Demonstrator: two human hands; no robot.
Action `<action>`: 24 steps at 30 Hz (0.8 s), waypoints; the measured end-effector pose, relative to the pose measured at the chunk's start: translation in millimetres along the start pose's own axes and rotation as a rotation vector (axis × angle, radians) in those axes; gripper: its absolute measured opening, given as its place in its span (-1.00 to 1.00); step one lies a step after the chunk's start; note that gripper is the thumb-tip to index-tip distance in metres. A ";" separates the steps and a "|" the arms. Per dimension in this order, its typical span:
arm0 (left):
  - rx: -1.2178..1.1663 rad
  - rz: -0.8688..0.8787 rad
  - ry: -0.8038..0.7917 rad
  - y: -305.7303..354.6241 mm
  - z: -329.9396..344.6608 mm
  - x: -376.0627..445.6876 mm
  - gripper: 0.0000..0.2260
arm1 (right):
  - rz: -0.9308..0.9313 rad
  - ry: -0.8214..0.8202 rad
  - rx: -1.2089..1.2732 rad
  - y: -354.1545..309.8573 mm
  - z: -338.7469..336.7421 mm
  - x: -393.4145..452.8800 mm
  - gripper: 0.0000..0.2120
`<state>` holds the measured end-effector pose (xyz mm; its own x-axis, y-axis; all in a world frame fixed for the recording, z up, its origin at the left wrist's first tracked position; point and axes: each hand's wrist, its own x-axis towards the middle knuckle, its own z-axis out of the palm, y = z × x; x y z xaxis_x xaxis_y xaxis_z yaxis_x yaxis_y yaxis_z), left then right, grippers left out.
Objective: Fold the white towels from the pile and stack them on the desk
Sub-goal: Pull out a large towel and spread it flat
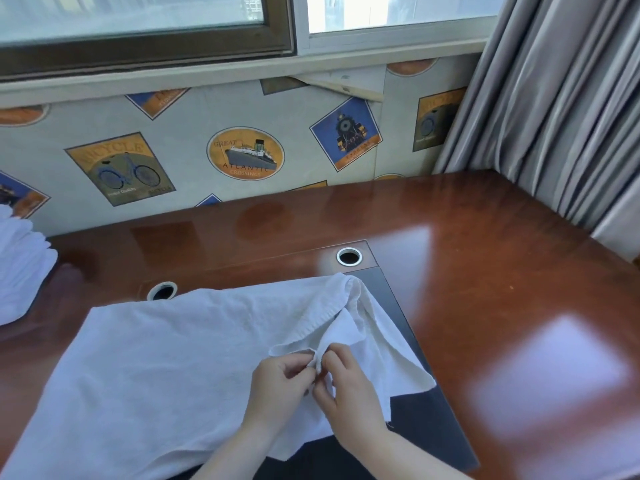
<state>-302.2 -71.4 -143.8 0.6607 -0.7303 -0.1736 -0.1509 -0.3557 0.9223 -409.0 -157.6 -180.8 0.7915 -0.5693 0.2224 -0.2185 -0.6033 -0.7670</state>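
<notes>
A white towel (166, 355) lies spread over the dark inset of the reddish wooden desk (502, 271), its right part bunched and partly folded back. Both hands meet at a hem of that bunched part. My left hand (280, 386) pinches the hem between thumb and fingers. Right beside it, my right hand (346, 386) pinches the same hem. More white towels (20, 268) sit at the desk's far left edge, cut off by the frame.
Two round cable holes (349, 256) (162, 291) sit in the desk behind the towel. A wall with picture wallpaper (242, 154) and a window rise behind the desk. Grey curtains (561, 109) hang at the right.
</notes>
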 end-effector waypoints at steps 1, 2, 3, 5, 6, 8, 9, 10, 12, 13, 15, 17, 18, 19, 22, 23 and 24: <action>-0.006 0.009 -0.017 2.5 0.8 -1.2 -0.80 | 0.013 -0.006 0.006 0.6 -0.4 1.2 -0.89; -0.016 0.018 -0.029 3.7 0.9 -2.4 -0.76 | 0.022 -0.011 0.014 1.8 -0.7 2.0 -0.89; -0.022 0.022 -0.029 4.3 1.1 -3.6 -0.75 | 0.028 -0.022 0.028 2.7 -1.3 2.0 -0.91; -0.037 0.010 0.023 3.0 1.5 -4.7 -0.87 | 0.037 -0.057 0.061 5.0 -3.7 -1.9 -0.96; -0.062 -0.017 0.057 1.0 1.9 -3.9 -0.93 | 0.062 -0.067 0.068 8.6 -5.5 -5.6 -0.97; -0.095 -0.086 0.125 -6.7 4.9 0.3 -0.78 | 0.210 -0.013 -0.001 20.9 -11.7 -16.8 -0.93; -0.091 -0.109 0.143 -8.7 7.0 1.8 -0.74 | 0.337 0.040 -0.072 29.4 -16.6 -23.1 -0.86; -0.083 -0.124 0.146 -10.3 9.4 2.6 -0.71 | 0.490 0.066 -0.141 38.3 -22.9 -29.4 -0.78; -0.029 -0.098 0.120 -11.7 15.0 1.6 -0.68 | 0.750 0.037 -0.191 52.9 -33.9 -39.3 -0.64; 0.003 -0.072 0.106 -12.0 18.3 0.1 -0.67 | 0.818 0.017 -0.181 58.1 -36.6 -42.8 -0.61; 0.034 -0.041 0.094 -12.1 25.9 -1.1 -0.71 | 0.841 -0.018 -0.172 63.7 -36.5 -44.5 -0.66; 0.031 -0.028 0.085 -9.9 33.4 -1.9 -0.74 | 0.832 -0.062 -0.189 62.6 -34.3 -42.4 -0.76; 0.034 -0.022 0.082 -8.9 36.4 -2.2 -0.74 | 0.826 -0.074 -0.206 61.1 -33.3 -41.7 -0.79; 0.053 -0.009 0.081 -8.6 38.8 -2.1 -0.75 | 0.815 -0.072 -0.220 60.2 -33.0 -41.5 -0.80; 0.170 0.044 0.078 -8.7 43.5 0.5 -0.85 | 0.729 -0.017 -0.141 59.1 -32.8 -41.1 -0.79; 0.203 0.058 0.074 -9.1 44.7 1.3 -0.87 | 0.677 -0.010 -0.068 56.7 -33.2 -39.5 -0.78; 0.221 0.068 0.070 -8.6 45.7 1.8 -0.88 | 0.623 -0.005 0.014 52.2 -33.6 -36.4 -0.78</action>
<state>-333.3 -96.3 -167.8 0.6918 -0.7174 -0.0822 -0.3489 -0.4318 0.8318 -468.4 -187.1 -208.7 0.5204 -0.8094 -0.2721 -0.6328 -0.1516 -0.7594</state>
